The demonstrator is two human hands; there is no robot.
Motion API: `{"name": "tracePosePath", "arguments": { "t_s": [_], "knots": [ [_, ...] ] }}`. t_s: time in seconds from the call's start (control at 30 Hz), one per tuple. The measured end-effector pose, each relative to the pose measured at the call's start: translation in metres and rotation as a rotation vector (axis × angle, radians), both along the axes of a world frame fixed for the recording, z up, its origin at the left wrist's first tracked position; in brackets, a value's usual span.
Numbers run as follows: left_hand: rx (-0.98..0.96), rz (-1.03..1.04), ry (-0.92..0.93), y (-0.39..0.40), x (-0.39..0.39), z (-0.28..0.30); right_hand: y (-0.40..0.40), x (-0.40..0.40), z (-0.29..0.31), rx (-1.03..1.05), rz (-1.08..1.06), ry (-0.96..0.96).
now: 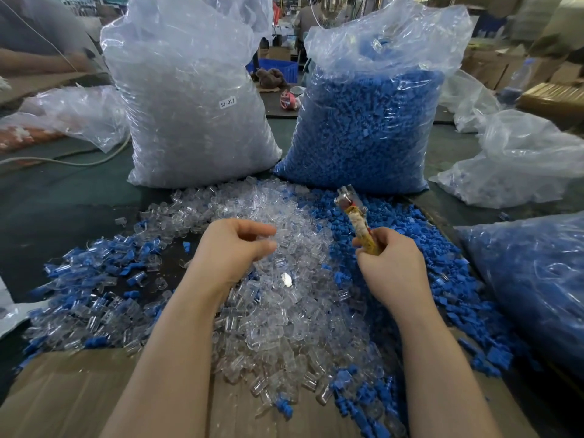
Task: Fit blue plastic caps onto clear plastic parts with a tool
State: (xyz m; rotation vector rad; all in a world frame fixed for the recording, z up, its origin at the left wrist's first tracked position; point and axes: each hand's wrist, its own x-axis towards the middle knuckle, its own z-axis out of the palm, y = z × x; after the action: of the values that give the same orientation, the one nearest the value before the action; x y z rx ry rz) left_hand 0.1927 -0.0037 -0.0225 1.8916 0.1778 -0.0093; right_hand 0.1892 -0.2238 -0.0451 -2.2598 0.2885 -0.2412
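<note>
Head view: the left hand (232, 248) hovers over the heap of clear plastic parts (284, 311) in the middle of the table, its fingers loosely curled with thumb and forefinger a little apart; whether a clear piece sits between them cannot be told against the clear heap. The right hand (393, 270) grips the tool (355, 216) by its wrapped handle, fingers clamped round it, the metal head tilted up and away with a clear part on its tip. Loose blue plastic caps (442, 263) lie piled to the right of the clear heap and beneath the tool, and more lie mixed with clear pieces on the left (some look already joined). Behind the heaps stand two tall bags, the bag of clear parts (192, 115) and the bag of blue caps (369, 128), walling off the far table. Another blue-filled bag (534, 279) crowds the right edge. Cardboard (79, 390) lies nearest, under both forearms.
</note>
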Motion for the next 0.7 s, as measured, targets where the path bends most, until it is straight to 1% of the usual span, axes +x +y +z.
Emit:
{"name": "tracePosePath", "arguments": {
  "t_s": [0.2, 0.33, 0.5, 0.63, 0.7],
  "knots": [
    [-0.352, 0.008, 0.068, -0.008, 0.004, 0.002, 0.003, -0.001, 0.004, 0.287, -0.02, -0.09],
    [-0.481, 0.021, 0.094, -0.018, 0.004, 0.005, 0.006, -0.003, 0.007, 0.411, 0.003, -0.1],
    [-0.621, -0.019, 0.132, -0.026, 0.0, 0.006, 0.013, -0.001, 0.005, 0.42, 0.062, -0.056],
    [-0.624, -0.007, 0.128, -0.029, 0.002, 0.003, 0.015, -0.002, 0.003, 0.362, 0.051, -0.108],
    [-0.589, -0.002, 0.114, -0.03, 0.002, 0.003, 0.013, -0.002, 0.004, 0.345, 0.05, -0.137]
  ]
}}
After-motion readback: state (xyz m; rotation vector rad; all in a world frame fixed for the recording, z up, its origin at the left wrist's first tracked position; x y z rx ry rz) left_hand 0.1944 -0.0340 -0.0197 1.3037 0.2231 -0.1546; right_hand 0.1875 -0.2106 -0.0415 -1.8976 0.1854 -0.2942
